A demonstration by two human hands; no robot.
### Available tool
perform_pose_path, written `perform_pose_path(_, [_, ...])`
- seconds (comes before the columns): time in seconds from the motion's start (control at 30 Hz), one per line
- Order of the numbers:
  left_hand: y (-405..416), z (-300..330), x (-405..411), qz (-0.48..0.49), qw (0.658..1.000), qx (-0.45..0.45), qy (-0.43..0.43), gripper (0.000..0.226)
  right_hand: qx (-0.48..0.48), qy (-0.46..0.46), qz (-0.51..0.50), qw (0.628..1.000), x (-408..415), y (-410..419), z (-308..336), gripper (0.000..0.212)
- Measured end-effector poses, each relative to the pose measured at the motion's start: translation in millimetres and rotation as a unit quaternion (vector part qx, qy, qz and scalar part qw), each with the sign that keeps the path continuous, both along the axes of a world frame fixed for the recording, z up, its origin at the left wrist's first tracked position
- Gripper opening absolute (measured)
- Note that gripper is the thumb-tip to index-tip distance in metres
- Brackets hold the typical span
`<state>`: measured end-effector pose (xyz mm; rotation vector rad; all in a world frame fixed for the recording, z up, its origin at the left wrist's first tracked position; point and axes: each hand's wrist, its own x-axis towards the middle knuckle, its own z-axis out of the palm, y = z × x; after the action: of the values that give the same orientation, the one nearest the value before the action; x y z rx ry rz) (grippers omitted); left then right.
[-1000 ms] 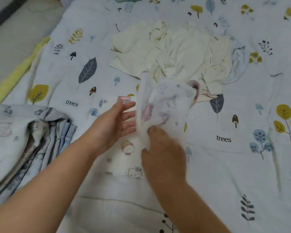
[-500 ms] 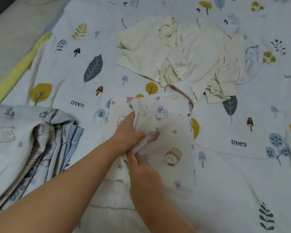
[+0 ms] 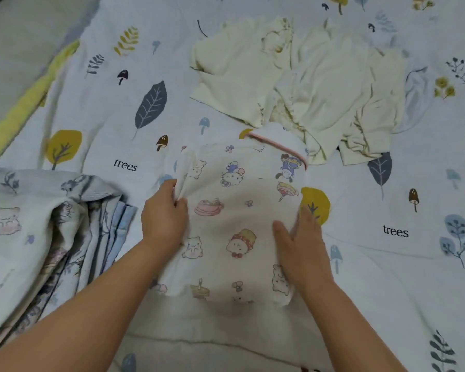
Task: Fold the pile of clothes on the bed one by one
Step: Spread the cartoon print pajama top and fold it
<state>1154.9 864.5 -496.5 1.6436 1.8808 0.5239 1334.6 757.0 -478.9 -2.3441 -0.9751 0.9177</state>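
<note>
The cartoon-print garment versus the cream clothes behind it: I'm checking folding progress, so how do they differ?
The cartoon-print garment lies flat and smoothed; the cream clothes lie crumpled in a heap. It carries coloured characters and pink trim; they look plain. The left hand pinches its edge and the right hand presses it; nothing touches them. Both rest on the bed sheet.

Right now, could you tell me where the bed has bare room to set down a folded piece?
Bare sheet lies right of the cartoon garment, past the right hand, around the "trees" print. Another patch lies far left, between the cream clothes and the bedding stack, by the grey leaf. The near left is crowded by that stack and the left hand.
</note>
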Motion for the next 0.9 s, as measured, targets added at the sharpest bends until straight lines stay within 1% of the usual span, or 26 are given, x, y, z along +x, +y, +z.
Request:
perform_pose_path(0.03, [1, -1, 2, 0.01, 1.0, -0.002, 0.019, 0.028, 0.004, 0.037, -0.021, 0.999, -1, 1, -3, 0.064])
perform_pose_path(0.07, [0, -3, 3, 0.026, 0.998, -0.034, 0.035, 0.033, 0.004, 0.066, -0.035, 0.997, -3, 1, -5, 0.066])
perform_pose_path(0.13, [-2, -3, 3, 0.048, 0.987, -0.153, 0.031, 0.051, 0.005, 0.1, -0.053, 0.994, -7, 0, -8, 0.074])
perform_pose_path(0.17, [-5, -2, 2, 0.035, 0.98, -0.197, 0.014, 0.059, 0.009, 0.118, -0.065, 0.991, -6, 0, -8, 0.078])
perform_pose_path(0.23, [-9, 1, -4, -0.004, 0.969, -0.237, -0.062, 0.064, 0.015, 0.165, -0.087, 0.982, -2, 0, -9, 0.08])
perform_pose_path(0.3, [-11, 2, -11, -0.021, 0.947, -0.272, -0.168, 0.064, 0.011, 0.192, -0.097, 0.976, 0, -1, -11, 0.079])
perform_pose_path(0.4, [-11, -1, -15, -0.029, 0.916, -0.308, -0.256, 0.062, 0.016, 0.208, -0.108, 0.972, -1, -2, -9, 0.074])
perform_pose_path(0.5, [-19, 8, -12, -0.036, 0.897, -0.309, -0.314, 0.047, 0.038, 0.221, -0.109, 0.968, -1, -6, -2, 0.061])
perform_pose_path(0.6, [-29, 24, -14, -0.04, 0.886, -0.313, -0.34, 0.051, 0.063, 0.239, -0.089, 0.965, 0, -16, 15, 0.046])
perform_pose_path(0.67, [-34, 38, -19, -0.045, 0.885, -0.306, -0.348, 0.046, 0.077, 0.253, -0.083, 0.961, -2, -24, 29, 0.04])
perform_pose_path(0.73, [-39, 56, -24, -0.042, 0.887, -0.292, -0.356, 0.042, 0.09, 0.268, -0.074, 0.956, -4, -30, 48, 0.038])
perform_pose_path(0.9, [-56, 116, -35, -0.036, 0.894, -0.254, -0.368, 0.044, 0.12, 0.271, -0.035, 0.954, -10, -42, 105, 0.043])
